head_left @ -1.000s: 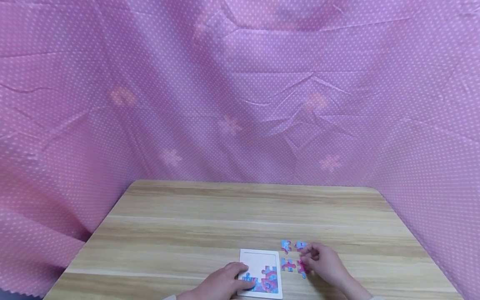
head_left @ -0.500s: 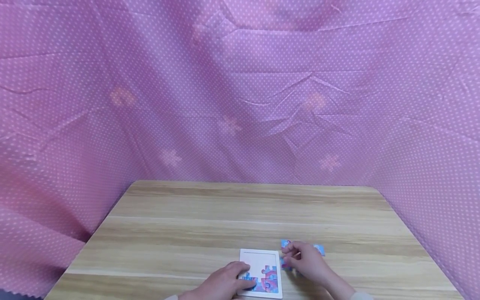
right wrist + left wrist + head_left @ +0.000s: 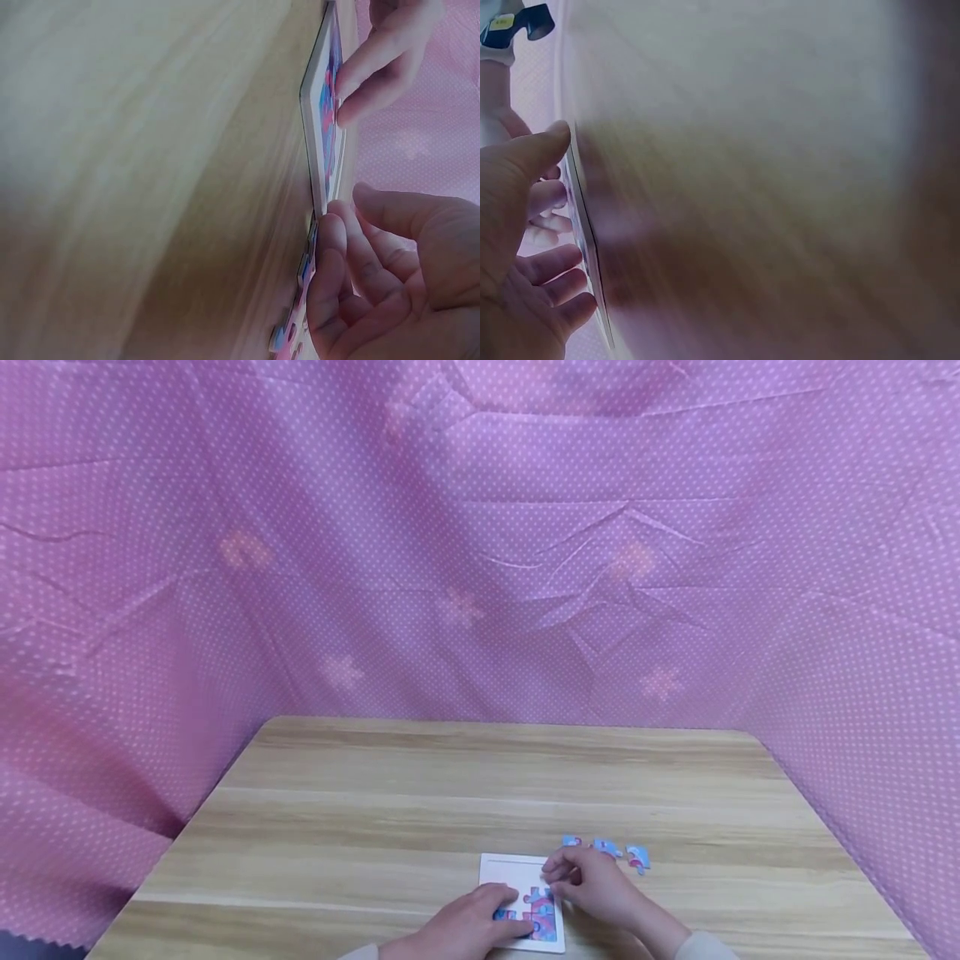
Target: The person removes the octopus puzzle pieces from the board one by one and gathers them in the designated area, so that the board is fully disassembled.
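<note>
A small white puzzle tray point(image 3: 498, 868) lies near the table's front edge, with joined blue and pink puzzle pieces point(image 3: 543, 927) filling its lower right part. My left hand point(image 3: 468, 922) rests on the tray's left side, its thumb and a finger over the pieces. At the tray's right edge is my right hand point(image 3: 596, 885), fingers bent with thumb and fingertips close together. No piece shows between them in the right wrist view, where this hand point(image 3: 397, 277) is beside the tray's edge. Loose puzzle pieces point(image 3: 606, 847) lie just beyond it; others may be hidden under it.
A wooden table point(image 3: 360, 810) extends to the back and both sides. Pink dotted cloth point(image 3: 465, 568) hangs around its back and sides. A loose puzzle piece point(image 3: 637, 857) lies farthest right in the head view.
My right hand has moved left from among the loose pieces to the tray's right edge. My left hand has shifted slightly right over the tray, covering more of the joined pieces.
</note>
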A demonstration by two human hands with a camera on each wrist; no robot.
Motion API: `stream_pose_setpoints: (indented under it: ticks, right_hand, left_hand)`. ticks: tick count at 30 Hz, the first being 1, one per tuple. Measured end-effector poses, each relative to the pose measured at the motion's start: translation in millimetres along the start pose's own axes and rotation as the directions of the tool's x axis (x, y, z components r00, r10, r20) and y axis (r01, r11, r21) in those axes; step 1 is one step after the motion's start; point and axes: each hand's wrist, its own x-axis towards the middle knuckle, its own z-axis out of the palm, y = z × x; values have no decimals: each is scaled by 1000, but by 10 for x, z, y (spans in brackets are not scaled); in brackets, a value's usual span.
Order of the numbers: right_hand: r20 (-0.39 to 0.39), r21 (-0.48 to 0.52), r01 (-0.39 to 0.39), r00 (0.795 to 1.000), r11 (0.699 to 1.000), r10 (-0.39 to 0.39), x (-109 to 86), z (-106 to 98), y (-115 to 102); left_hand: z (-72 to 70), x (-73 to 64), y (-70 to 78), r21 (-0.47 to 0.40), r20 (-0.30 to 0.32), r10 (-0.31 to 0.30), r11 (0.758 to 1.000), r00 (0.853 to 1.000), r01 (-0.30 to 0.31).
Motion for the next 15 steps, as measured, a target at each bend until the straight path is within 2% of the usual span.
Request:
stream_pose_setpoints:
  ticks: [1,4,6,9,10,12,15]
  right_hand:
    - [5,1,0,1000,1000,0,1,1,-2]
    - [25,14,-9,1000,1000,8,-1,5,-1]
    - [37,24,-9,999,1000,8,2,12,5]
    - [52,40,-6,999,999,4,8,26,9]
    - [54,44,-3,999,999,1,9,30,7]
    - [57,47,1,998,999,-4,12,38,1]
    - [56,47,11,998,999,-14,10,46,-14]
  left_hand:
    - [0,-2,-7,46,-4,45,998,999,-45]
    - [-1,-11,-22,113,-8,117,987,993,-115]
    - [-6,-8,-4,101,5,93,991,996,-93]
    - [3,1,18,19,19,3,1000,1000,-3]
    - [7,2,21,19,24,-5,1000,1000,4]
    - [15,1,21,26,27,-3,1000,1000,3]
    - [24,-11,1,112,15,86,990,996,-87]
